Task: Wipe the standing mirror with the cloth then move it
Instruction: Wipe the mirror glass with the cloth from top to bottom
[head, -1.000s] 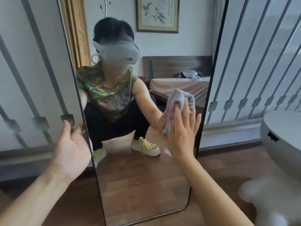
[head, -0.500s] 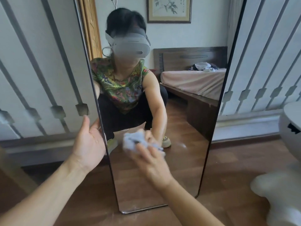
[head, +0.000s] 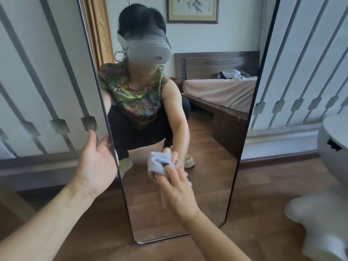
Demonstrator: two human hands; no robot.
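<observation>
The standing mirror [head: 211,166] is stood upright on the floor [head: 263,185]. The cloth [head: 159,162] is pressed to its lower glass, bunched in the curled fingers [head: 172,171] of the right hand [head: 178,191]. The left hand [head: 98,166] is laid against the left edge, and its finger hold cannot be told. Wiping is judged under way, and the move is not yet begun.

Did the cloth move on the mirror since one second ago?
Yes. The cloth went down and left, away from the right edge of the standing mirror, toward the middle of its glass.
</observation>
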